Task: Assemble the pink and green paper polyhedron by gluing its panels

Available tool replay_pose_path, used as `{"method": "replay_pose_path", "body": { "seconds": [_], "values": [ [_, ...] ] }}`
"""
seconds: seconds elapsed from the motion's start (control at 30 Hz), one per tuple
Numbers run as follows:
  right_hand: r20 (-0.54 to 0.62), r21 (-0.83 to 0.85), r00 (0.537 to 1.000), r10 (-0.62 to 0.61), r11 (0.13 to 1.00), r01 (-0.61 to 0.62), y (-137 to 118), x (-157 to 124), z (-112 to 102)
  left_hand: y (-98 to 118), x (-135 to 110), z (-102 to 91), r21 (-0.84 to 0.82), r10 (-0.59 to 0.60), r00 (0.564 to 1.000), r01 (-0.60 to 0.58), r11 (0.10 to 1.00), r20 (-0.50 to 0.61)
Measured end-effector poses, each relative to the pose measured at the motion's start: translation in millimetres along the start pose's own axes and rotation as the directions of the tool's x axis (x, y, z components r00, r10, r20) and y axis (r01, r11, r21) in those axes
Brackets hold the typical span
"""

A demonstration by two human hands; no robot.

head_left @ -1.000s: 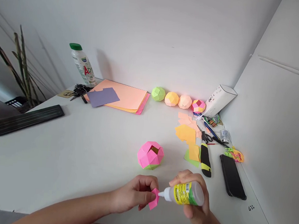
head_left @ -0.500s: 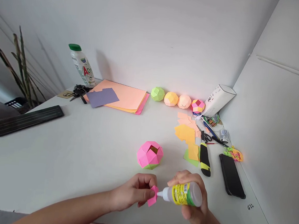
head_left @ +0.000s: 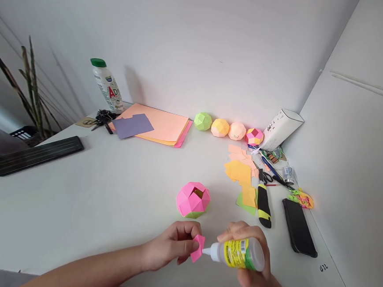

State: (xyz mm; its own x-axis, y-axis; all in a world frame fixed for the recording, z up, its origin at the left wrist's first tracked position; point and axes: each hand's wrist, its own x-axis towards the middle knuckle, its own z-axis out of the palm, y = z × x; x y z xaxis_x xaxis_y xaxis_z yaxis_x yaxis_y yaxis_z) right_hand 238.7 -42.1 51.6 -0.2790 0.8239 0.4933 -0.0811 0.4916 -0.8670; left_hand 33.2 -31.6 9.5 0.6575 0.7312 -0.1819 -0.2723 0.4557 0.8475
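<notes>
My left hand (head_left: 170, 245) pinches a small folded pink paper piece (head_left: 198, 247) near the table's front edge. My right hand (head_left: 254, 268) grips a glue bottle (head_left: 238, 254) with a yellow and green label, lying sideways. Its white nozzle touches the pink piece. Just behind my hands sits a pink paper ball (head_left: 193, 200) with a green base and an opening on top.
Four finished paper balls (head_left: 227, 129) line the back wall. Loose yellow and orange paper squares (head_left: 240, 171), a black-yellow cutter (head_left: 263, 204), scissors, pens and a black phone (head_left: 299, 227) lie at right. A paper stack (head_left: 156, 124), keys, a drink bottle (head_left: 106, 85) and a black bar (head_left: 40, 154) lie at left.
The glue nozzle stays against the pink piece. Both hands shifted only slightly, and the piece turned a little between my fingers.
</notes>
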Motion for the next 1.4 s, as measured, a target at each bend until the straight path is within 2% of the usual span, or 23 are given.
{"method": "replay_pose_path", "body": {
  "seconds": [0.1,0.23,0.4,0.47,0.7,0.97,1.17,1.4],
  "values": [
    [-0.032,-0.029,0.999,-0.016,0.999,0.015,-1,0,0,0,-1,0.4,-0.003,0.012,1.000,-0.012,1.000,-0.002],
    [-0.016,0.031,1.000,0.015,0.999,-0.014,-1,-1,-1,1,-2,1.2,-0.004,0.037,0.999,-0.037,0.999,-0.004],
    [-0.207,0.093,0.976,0.072,0.994,-0.053,2,2,-6,3,-2,2.2,-0.031,0.090,0.996,-0.090,0.995,-0.012],
    [-0.240,0.118,0.965,0.106,0.990,-0.079,3,5,-6,2,-2,2.4,-0.054,0.084,0.996,-0.084,0.995,-0.013],
    [-0.215,0.122,0.968,0.128,0.987,-0.103,3,7,-4,-5,1,1.8,-0.180,0.080,0.997,-0.079,0.981,-0.002],
    [-0.146,0.287,0.965,0.219,0.943,-0.171,3,10,-4,-6,1,2.8,-0.441,0.125,0.992,-0.102,0.892,0.024],
    [-0.137,0.186,0.977,0.163,0.973,-0.136,4,6,-2,-7,1,3.8,-0.470,0.147,0.989,-0.118,0.875,0.025],
    [-0.136,0.181,0.976,0.170,0.973,-0.144,7,2,-4,-8,1,5.4,-0.434,0.094,0.995,-0.075,0.898,0.022]
  ]
}}
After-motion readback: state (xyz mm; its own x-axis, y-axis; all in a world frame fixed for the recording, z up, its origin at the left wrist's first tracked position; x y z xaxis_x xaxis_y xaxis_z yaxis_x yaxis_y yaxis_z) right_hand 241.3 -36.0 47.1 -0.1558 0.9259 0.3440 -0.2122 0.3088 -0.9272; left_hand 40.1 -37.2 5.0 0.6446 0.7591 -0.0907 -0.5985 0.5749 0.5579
